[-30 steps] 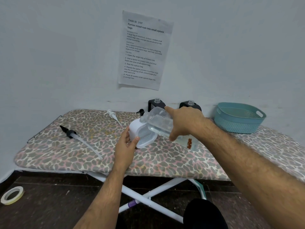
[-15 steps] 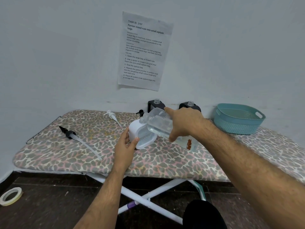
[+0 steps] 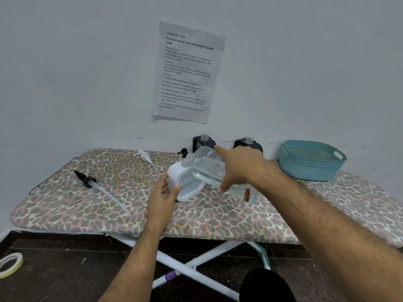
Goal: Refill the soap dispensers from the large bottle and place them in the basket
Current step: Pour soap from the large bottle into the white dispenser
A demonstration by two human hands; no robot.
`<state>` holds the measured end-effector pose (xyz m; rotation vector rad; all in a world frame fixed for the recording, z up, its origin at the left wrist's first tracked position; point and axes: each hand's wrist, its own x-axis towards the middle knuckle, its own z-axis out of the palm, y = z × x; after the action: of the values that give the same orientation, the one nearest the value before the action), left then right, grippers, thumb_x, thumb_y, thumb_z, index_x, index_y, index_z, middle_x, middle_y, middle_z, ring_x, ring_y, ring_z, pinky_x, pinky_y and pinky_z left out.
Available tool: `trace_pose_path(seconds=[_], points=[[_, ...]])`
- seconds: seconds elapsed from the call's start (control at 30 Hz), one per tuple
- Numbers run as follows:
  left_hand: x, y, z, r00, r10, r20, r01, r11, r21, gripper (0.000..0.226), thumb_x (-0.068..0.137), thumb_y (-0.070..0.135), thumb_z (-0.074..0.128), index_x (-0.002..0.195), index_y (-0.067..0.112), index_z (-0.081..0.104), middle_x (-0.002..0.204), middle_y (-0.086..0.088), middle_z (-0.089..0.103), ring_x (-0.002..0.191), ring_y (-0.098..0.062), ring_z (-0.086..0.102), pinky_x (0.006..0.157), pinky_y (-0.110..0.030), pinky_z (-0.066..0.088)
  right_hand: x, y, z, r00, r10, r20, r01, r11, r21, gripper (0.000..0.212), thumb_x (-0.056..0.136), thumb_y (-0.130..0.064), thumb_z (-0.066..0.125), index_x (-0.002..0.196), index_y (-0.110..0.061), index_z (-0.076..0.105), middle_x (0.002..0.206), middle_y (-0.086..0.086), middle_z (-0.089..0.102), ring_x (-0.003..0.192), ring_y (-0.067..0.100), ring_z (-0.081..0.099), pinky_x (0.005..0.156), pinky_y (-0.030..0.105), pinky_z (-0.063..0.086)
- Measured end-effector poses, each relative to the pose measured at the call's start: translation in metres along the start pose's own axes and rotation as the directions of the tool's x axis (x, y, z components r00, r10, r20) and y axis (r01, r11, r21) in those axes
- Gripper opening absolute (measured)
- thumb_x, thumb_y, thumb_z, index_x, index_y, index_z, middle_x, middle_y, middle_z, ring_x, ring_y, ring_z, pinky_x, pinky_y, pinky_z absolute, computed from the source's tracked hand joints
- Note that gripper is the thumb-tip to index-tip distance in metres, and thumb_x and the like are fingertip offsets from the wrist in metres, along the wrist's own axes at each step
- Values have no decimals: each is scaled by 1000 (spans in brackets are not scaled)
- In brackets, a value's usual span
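Observation:
My right hand (image 3: pixel 238 166) grips the large clear bottle (image 3: pixel 207 165), tipped down to the left with its mouth at the open neck of the white soap dispenser (image 3: pixel 177 177). My left hand (image 3: pixel 162 196) holds that dispenser by its near side on the ironing board (image 3: pixel 65 203). Two black dispensers (image 3: pixel 201 143) (image 3: pixel 248 144) without pumps stand at the back by the wall. The teal basket (image 3: pixel 314 160) sits at the back right, with nothing visible inside it.
A black pump with a long tube (image 3: pixel 87 182) lies on the left of the board. A white pump (image 3: pixel 145 156) lies further back, and a black pump head (image 3: pixel 183 151) shows behind the white dispenser. A tape roll (image 3: pixel 9 264) lies on the floor.
The bottle's mouth has sunk slightly closer to the white dispenser's neck. Both hands keep their grips in nearly the same places.

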<state>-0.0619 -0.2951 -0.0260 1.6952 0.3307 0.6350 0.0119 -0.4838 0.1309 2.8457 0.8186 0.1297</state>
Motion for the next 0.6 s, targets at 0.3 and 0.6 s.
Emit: trace_pose_path(seconds=[0.3,0.6], points=[[0,0,0,1000,-4,1,4,1000,-1,61,95,21,64,150,26,37,119,15,52,99,11,52,65,-11,51,0,0,0,1000,-5,-5,5,1000,-3,110,64,-59,82,151,-34,20,115,-3,66,101,20,62,72,35,52],[1,-2,0,1000,-2,5,2,1000,-8,62,95,21,64,150,26,37,125,12,53,101,10,53,63,-10,53,0,-1,-1,1000,-1,1,1,1000,-7,111,65,-59,81,152,-34,18,115,-2,66,101,20,62,71,35,52]])
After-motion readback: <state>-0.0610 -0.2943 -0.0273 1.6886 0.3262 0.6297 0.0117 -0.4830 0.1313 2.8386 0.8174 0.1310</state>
